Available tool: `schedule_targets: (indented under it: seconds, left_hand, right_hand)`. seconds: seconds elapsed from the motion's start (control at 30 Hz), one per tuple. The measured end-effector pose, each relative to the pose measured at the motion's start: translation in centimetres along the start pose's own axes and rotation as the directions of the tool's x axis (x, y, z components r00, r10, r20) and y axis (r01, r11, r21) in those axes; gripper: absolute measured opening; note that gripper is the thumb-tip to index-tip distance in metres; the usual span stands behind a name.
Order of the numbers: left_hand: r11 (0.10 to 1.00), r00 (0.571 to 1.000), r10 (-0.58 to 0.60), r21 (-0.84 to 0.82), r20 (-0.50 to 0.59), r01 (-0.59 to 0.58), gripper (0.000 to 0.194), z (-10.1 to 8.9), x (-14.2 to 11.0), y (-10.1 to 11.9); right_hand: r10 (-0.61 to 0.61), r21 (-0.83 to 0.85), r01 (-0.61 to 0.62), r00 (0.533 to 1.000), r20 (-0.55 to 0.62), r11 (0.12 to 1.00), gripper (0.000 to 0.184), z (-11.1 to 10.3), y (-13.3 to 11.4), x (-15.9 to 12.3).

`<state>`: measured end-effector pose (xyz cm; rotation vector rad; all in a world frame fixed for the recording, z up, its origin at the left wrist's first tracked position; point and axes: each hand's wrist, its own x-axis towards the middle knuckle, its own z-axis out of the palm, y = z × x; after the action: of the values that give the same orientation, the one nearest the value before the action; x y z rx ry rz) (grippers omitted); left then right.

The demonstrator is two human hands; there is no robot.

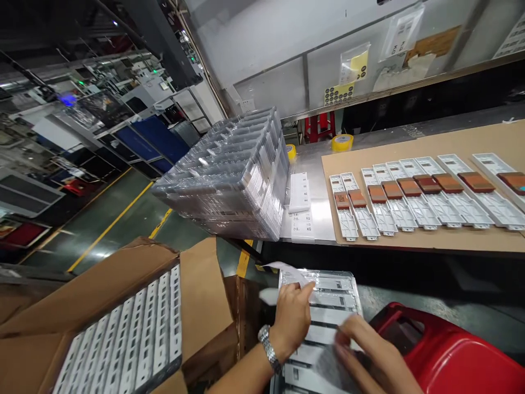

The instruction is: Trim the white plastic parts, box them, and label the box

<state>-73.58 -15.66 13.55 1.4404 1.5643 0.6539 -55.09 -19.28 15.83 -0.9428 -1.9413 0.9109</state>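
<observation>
My left hand (pixel 292 316), with a metal watch on its wrist, pinches a thin white sheet (pixel 287 269) at the far edge of a clear tray (pixel 332 298) of white parts held low below the bench. My right hand (pixel 365 345) lies blurred on the tray's near right part, fingers spread over the white strips. Whether it grips anything is unclear.
An open cardboard box (pixel 123 323) with a tray of white parts stands at lower left. A tall stack of clear trays (pixel 233 175) sits on the bench's left end. Several white parts with brown pads (pixel 410 197) lie in a row on cardboard. A red stool (pixel 447 350) is at right.
</observation>
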Motion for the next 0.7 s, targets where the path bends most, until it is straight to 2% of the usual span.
schedule_targets:
  seconds: [0.07,0.13,0.2,0.3,0.37,0.4,0.43,0.47,0.5,0.53,0.57,0.6,0.63,0.7]
  left_hand:
    - [0.998,0.996,0.043,0.034,0.077,-0.046,0.034,0.5,0.0,0.3]
    - [0.997,0.991,0.060,0.045,0.118,-0.066,0.027,0.9,0.1,0.1]
    - [0.997,0.992,0.057,0.045,0.112,-0.062,0.025,1.1,0.3,-0.4]
    - [0.999,0.995,0.039,0.032,0.089,-0.042,0.024,1.1,0.7,-1.5]
    - [0.999,0.995,0.035,0.018,0.090,-0.036,0.024,0.9,0.8,-2.0]
    - [0.999,0.995,0.034,0.009,0.089,-0.035,0.027,0.7,0.8,-2.2]
    - [0.999,0.996,0.035,0.000,0.084,-0.035,0.031,0.5,0.8,-2.2]
    - [0.999,0.996,0.039,-0.009,0.076,-0.038,0.035,0.2,0.8,-2.2]
    - [0.999,0.998,0.039,-0.025,0.058,-0.038,0.038,-0.1,0.7,-2.1]
    - [0.998,0.999,0.034,-0.055,0.033,-0.032,0.041,-0.4,0.7,-2.0]
    - [0.995,1.000,0.024,-0.094,0.008,-0.024,0.043,-0.7,0.7,-1.9]
    - [0.990,1.000,0.014,-0.137,-0.012,-0.016,0.045,-1.0,0.7,-1.7]
    - [0.984,1.000,0.007,-0.176,-0.025,-0.011,0.048,-1.3,0.8,-1.7]
    - [0.976,1.000,0.008,-0.217,-0.025,-0.014,0.053,-1.6,0.8,-1.6]
  right_hand:
    - [0.066,-0.065,-0.064,0.998,0.015,0.996,0.016,1.6,0.1,2.0]
    - [0.035,-0.176,-0.035,0.999,-0.002,0.984,0.020,3.3,0.5,3.2]
    - [0.017,-0.270,-0.029,0.999,-0.045,0.963,0.026,4.5,1.0,3.7]
    - [-0.022,-0.412,-0.045,0.987,-0.157,0.910,0.045,5.1,1.7,4.0]
    - [-0.035,-0.433,-0.053,0.981,-0.191,0.900,0.058,4.6,2.5,4.2]
    - [0.015,-0.380,-0.093,0.979,-0.205,0.920,0.062,4.3,3.1,4.2]
    - [0.127,-0.263,-0.187,0.965,-0.229,0.947,0.065,3.9,3.9,4.2]
    - [0.287,-0.098,-0.319,0.925,-0.247,0.943,0.070,3.6,4.9,4.2]
    - [0.461,0.075,-0.458,0.852,-0.249,0.886,0.075,3.4,6.0,4.1]
    - [0.610,0.226,-0.568,0.761,-0.223,0.791,0.079,3.3,7.1,4.0]
    - [0.710,0.341,-0.635,0.681,-0.177,0.694,0.080,3.3,8.1,4.0]
    - [0.762,0.418,-0.664,0.637,-0.117,0.620,0.079,3.5,9.0,4.1]
    - [0.772,0.468,-0.670,0.634,-0.044,0.576,0.074,3.8,9.7,4.2]
    - [0.722,0.555,-0.645,0.683,0.112,0.525,0.060,4.6,10.2,4.8]
